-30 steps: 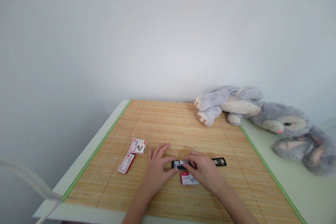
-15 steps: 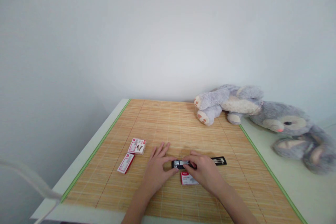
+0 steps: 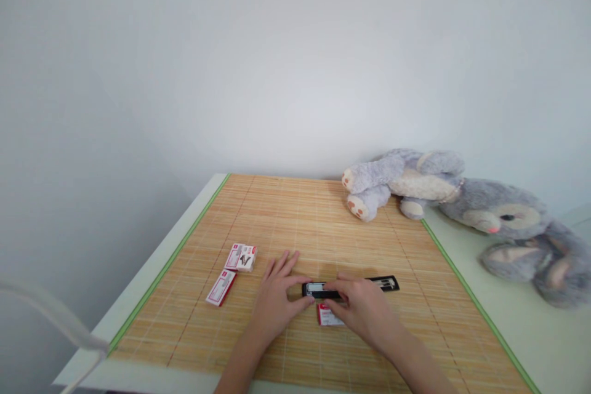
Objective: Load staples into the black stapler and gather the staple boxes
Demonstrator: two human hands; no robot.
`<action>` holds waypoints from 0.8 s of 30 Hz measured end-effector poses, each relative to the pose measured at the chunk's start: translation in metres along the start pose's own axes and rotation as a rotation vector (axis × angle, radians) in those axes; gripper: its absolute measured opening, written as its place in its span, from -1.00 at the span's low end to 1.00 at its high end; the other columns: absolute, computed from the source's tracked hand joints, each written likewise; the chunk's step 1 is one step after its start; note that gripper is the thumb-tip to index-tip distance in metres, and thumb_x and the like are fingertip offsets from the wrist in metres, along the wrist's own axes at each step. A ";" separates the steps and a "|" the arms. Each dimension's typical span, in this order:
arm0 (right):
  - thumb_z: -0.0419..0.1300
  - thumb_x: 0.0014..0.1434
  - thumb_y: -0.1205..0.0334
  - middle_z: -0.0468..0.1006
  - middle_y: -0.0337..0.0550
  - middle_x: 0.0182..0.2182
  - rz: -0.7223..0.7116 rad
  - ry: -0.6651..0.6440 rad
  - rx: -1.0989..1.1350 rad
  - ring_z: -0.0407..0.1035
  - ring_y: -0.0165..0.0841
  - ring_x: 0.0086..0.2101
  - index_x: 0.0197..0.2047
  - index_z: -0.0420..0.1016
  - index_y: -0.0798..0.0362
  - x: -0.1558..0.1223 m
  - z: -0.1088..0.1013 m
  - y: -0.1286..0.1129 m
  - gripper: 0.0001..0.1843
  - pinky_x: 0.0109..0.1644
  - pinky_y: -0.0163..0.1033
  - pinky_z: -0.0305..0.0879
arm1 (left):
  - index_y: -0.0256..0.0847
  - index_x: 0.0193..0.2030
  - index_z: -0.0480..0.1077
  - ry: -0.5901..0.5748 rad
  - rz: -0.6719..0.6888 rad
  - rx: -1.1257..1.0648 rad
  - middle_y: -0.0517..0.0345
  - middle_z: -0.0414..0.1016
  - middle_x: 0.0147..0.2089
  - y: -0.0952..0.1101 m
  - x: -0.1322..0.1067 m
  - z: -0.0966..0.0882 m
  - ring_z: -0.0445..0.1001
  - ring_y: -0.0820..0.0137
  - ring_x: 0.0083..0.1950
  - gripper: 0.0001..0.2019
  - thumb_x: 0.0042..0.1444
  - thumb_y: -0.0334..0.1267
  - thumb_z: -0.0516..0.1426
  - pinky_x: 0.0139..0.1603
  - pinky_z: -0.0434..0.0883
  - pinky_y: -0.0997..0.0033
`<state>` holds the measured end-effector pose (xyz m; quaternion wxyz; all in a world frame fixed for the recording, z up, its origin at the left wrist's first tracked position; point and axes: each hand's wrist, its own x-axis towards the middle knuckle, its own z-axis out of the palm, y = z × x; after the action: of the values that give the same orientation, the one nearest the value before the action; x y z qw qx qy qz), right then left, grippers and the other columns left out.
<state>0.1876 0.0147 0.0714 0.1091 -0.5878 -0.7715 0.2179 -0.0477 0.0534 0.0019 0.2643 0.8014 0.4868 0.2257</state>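
Observation:
A long black stapler (image 3: 310,290) lies opened out flat on the bamboo mat, with metal parts showing at both ends. The thumb and forefinger of my left hand (image 3: 276,300) grip its left end, while the other fingers spread over the mat. My right hand (image 3: 367,306) is closed over the middle of the stapler, fingertips at its metal channel. Whether a small piece sits between those fingertips is hidden. Just below the stapler, partly covered by my right hand, is a red and white staple box (image 3: 327,315).
Two more small red and white boxes, a thicker one (image 3: 241,257) and a flatter one (image 3: 220,287), lie left of my hands. A grey plush rabbit (image 3: 415,184) lies along the back right. The green-edged bamboo mat (image 3: 295,215) covers the white table (image 3: 521,295). A blurred white cable (image 3: 60,317) crosses the lower left.
My right hand has shifted slightly to the right along the stapler, uncovering more of its left part and covering more of the staple box. My left hand keeps its place.

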 end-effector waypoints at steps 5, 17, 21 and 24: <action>0.30 0.32 0.13 0.63 -0.20 -0.25 -0.009 -0.007 0.007 0.55 -0.25 -0.27 -0.08 0.69 -0.13 -0.002 -0.004 -0.005 -0.84 -0.21 -0.27 0.27 | 0.27 0.09 0.60 0.008 0.002 0.005 0.29 0.10 0.59 -0.001 0.000 0.001 0.03 0.06 0.62 -0.62 0.10 -0.08 0.42 0.60 -0.07 -0.35; 0.40 0.18 -0.01 0.56 -0.11 -0.05 0.104 0.057 0.091 0.45 -0.16 -0.10 0.18 0.58 -0.14 -0.059 -0.067 0.110 -0.50 0.04 -0.06 0.39 | 0.24 0.06 0.62 0.028 0.020 0.002 0.26 0.17 0.57 -0.007 0.002 0.005 0.07 0.05 0.61 -0.67 0.12 -0.05 0.39 0.58 -0.05 -0.35; 0.26 0.33 0.00 0.53 -0.19 -0.27 0.060 0.027 0.225 0.37 -0.28 -0.31 0.04 0.63 -0.09 -0.053 -0.065 0.106 -0.70 -0.20 -0.18 0.32 | 0.26 0.07 0.61 0.028 0.021 0.004 0.29 0.17 0.57 -0.007 0.002 0.005 0.07 0.06 0.61 -0.65 0.13 -0.05 0.39 0.59 -0.06 -0.33; 0.30 0.32 -0.04 0.53 -0.18 -0.25 0.032 0.072 0.307 0.34 -0.29 -0.30 0.00 0.64 -0.08 -0.042 -0.067 0.090 -0.71 -0.19 -0.18 0.30 | 0.28 0.06 0.61 0.022 0.015 0.007 0.30 0.16 0.57 -0.005 0.002 0.004 0.07 0.05 0.61 -0.66 0.12 -0.04 0.39 0.58 -0.05 -0.35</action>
<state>0.3051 0.0075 0.0921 0.2220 -0.5838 -0.7152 0.3137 -0.0476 0.0564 -0.0047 0.2547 0.8033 0.4846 0.2346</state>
